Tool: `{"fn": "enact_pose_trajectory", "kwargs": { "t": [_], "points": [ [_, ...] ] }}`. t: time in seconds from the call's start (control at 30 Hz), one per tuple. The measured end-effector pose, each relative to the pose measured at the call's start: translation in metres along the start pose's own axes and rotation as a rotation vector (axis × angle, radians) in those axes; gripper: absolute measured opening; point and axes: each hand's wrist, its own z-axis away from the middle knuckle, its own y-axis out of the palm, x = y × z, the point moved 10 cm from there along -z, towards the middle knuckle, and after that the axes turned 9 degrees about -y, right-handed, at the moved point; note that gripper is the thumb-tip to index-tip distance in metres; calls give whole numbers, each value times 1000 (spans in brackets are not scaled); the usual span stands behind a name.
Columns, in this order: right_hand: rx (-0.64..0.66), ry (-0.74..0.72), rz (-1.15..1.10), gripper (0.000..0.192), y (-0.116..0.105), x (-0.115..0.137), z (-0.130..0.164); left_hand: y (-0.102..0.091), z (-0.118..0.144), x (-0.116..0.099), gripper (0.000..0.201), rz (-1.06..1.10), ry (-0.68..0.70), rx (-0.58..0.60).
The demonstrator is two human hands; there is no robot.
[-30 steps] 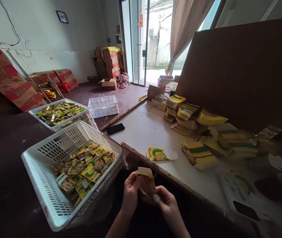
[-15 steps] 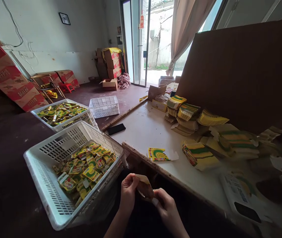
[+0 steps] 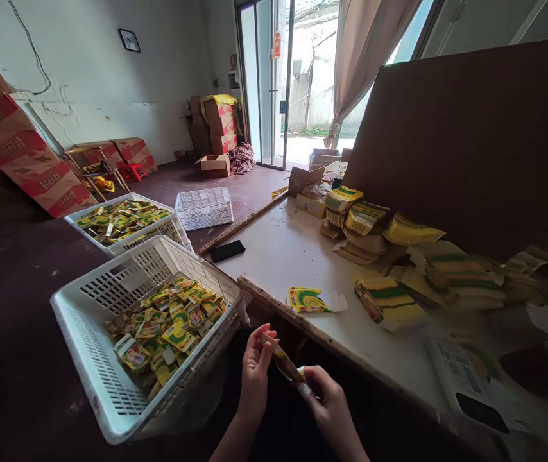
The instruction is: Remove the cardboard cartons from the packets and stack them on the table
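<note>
A worker's left hand [image 3: 255,366] and right hand [image 3: 325,401] are pinching a small flattened carton [image 3: 284,362] between them, low in the near centre, just off the desk's [image 3: 278,250] worn near edge. Each grip is clenching one end of the carton, which is tilting edge-on; a slip here could be dropping it into the dark gap below the desk. A white basket [image 3: 110,385] of yellow-green folded cartons is sitting just left of the hands, a second basket [image 3: 158,224] beyond it. One flat carton blank [image 3: 307,299] is lying on the desk nearby, with stacked blanks [image 3: 389,301] to the right and a black phone [image 3: 226,250] farther off.
</note>
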Motion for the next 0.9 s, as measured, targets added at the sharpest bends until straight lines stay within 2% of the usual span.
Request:
{"fn": "enact_pose_trajectory", "kwargs": {
  "t": [0.2, 0.47, 0.67, 0.9],
  "points": [
    [-9, -35, 37, 18, 0, 0, 4, -10, -2, 1, 67, -44, 25, -104],
    [-109, -57, 40, 22, -10, -11, 11, -2, 4, 9, 67, -106, -19, -34],
    [-169, -31, 9, 35, -17, -26, 19, -10, 9, 8, 57, -107, 20, -46],
    [-228, -16, -34, 32, -23, -33, 23, -13, 18, 8, 57, -118, 36, -68]
  ]
}}
